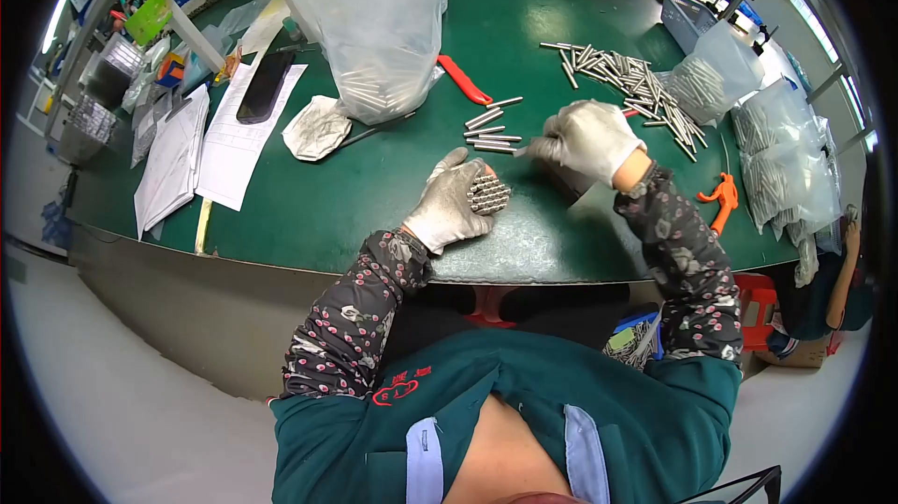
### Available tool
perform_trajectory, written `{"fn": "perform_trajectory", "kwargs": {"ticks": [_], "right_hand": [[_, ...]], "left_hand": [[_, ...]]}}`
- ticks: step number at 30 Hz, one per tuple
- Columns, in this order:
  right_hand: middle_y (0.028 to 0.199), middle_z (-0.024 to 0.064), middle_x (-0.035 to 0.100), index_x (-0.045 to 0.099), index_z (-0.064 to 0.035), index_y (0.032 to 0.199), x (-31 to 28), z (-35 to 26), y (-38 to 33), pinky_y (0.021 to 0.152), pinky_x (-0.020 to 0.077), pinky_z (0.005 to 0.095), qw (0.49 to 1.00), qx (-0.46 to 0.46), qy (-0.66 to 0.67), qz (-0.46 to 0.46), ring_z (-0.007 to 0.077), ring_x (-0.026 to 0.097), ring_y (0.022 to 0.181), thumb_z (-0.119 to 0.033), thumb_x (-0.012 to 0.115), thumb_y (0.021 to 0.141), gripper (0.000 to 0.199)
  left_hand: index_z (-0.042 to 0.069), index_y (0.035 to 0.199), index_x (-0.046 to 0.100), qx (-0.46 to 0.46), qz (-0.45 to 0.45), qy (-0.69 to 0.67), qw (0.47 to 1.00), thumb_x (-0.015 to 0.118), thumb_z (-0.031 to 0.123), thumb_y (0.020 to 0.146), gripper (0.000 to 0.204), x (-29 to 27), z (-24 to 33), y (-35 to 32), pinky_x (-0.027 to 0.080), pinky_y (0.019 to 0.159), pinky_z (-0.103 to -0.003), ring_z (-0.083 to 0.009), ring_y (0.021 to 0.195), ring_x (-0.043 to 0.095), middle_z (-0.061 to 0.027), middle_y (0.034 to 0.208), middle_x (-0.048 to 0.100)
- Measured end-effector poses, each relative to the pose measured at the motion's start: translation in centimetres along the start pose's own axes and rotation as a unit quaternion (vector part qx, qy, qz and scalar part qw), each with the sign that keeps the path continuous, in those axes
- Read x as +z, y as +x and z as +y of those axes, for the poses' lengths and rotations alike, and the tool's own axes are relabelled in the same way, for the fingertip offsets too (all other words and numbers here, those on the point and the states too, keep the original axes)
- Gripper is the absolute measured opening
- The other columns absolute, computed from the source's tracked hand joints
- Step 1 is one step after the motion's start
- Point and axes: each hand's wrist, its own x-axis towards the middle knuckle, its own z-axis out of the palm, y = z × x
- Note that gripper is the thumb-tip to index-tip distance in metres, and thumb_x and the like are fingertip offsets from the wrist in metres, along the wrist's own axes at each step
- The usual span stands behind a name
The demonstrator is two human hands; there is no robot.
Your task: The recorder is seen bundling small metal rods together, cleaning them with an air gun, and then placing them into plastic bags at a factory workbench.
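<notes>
Teal shirt fronts translucent bags holding metal rods.

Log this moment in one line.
White-gloved left hand: holds bundled slim silver metal rods | white-gloved right hand: near small group of loose rods, grip unclear | green tabletop: larger rod pile

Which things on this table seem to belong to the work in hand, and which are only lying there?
Probably in use:
- rod bundle in the left hand
- few rods near the right hand
- large rod pile

Apparently lying about:
- black phone
- papers
- orange tool
</notes>
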Motion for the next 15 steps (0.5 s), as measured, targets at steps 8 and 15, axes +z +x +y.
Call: {"fn": "perform_trajectory", "kwargs": {"ticks": [8, 15], "right_hand": [[0.059, 0.0088, 0.059, 0.065, -0.0099, 0.062, 0.3, -0.4, -0.6, 0.053, 0.0464, 0.0376, 0.997, -0.047, 0.046, 0.047, 0.0273, 0.059, 0.059, -0.049, 0.065, 0.072, 0.04], [0.067, 0.0098, 0.064, 0.07, -0.012, 0.07, -1.1, -0.4, 0.0, 0.062, 0.0495, 0.0359, 0.996, 0.044, 0.013, -0.078, 0.0274, 0.063, 0.067, -0.053, 0.061, 0.074, 0.043]], "left_hand": [[0.008, 0.092, 0.057, 0.038, 0.024, 0.018, 0.999, 0.073, 0.022, 0.053, 0.044, 0.5, -0.8, -1.1, 0.031, 0.103, -0.042, -0.0379, 0.116, 0.042, -0.0096, 0.095, 0.057], [0.007, 0.093, 0.057, 0.031, 0.025, 0.005, 0.999, 0.073, 0.022, 0.054, 0.044, 0.3, -0.3, -1.3, 0.031, 0.102, -0.042, -0.0379, 0.116, 0.041, -0.0092, 0.093, 0.056]]}}
